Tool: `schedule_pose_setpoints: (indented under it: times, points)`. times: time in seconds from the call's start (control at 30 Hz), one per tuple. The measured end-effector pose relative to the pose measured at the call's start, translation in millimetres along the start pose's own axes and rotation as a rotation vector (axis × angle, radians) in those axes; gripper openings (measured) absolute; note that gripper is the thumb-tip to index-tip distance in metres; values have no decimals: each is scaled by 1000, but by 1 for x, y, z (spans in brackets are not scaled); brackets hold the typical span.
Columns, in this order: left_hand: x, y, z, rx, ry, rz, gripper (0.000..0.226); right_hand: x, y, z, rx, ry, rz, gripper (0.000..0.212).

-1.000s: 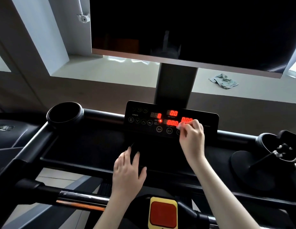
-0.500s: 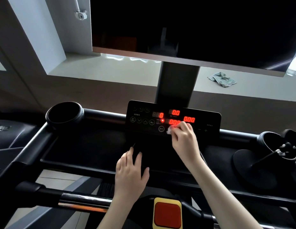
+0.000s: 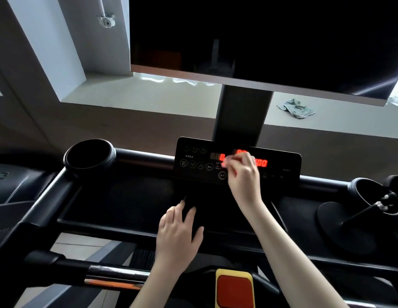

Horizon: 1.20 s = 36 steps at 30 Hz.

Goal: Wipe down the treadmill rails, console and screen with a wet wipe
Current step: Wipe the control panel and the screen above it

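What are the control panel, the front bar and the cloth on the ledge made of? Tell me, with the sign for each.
Control panel: glossy black plastic or glass, probably; red digits glow through a smooth face. Front bar: its bare section looks like polished metal, with bright streaky reflections. Cloth: soft fabric, matte, lying in crumpled folds.

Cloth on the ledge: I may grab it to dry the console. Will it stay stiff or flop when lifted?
Probably floppy: the cloth lies crumpled in soft, uneven folds. Likely light, since it looks like thin fabric. It seems unlikely to roll or slide, as it lies slumped low on the flat ledge.
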<state>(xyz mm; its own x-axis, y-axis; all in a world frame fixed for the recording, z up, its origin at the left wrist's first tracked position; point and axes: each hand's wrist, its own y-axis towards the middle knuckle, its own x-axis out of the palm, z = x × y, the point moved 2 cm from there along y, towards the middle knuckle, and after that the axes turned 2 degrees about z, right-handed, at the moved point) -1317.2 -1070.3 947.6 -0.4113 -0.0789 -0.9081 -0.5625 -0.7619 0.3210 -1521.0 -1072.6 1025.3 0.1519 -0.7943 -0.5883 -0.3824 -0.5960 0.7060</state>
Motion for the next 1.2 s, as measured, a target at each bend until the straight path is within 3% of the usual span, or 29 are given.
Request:
schedule_pose_setpoints:
  times: [0.1, 0.23, 0.4, 0.53, 0.7, 0.83, 1.0, 1.13, 1.2]
  points:
    - [-1, 1, -7, 44, -19, 2, 51, -8, -4, 5, -81, -22, -56, 12]
    - [0, 2, -5, 50, -9, 2, 50, -11, 24, 10, 169, -88, 172, 15]
    - [0, 0, -7, 55, -21, -3, 50, 1, 26, -3, -38, -12, -35, 13]
    - [-1, 1, -6, 55, -19, -12, 51, -2, 41, -2, 158, -48, 156, 16]
    - [-1, 0, -7, 58, -29, -12, 51, 10, 25, -16, -95, -6, -78, 15]
    - [-1, 2, -6, 55, -18, -7, 50, 4, 33, -8, 148, -31, 140, 16]
    - [0, 1, -7, 50, -13, 2, 50, 11, 13, -21, -161, 5, -127, 15]
    - [0, 2, -6, 50, -12, 26, 48, 0, 20, -7, 21, -31, 15, 12]
    - [0, 1, -6, 48, -4, 32, 48, 6, 11, -18, -41, 18, -53, 13]
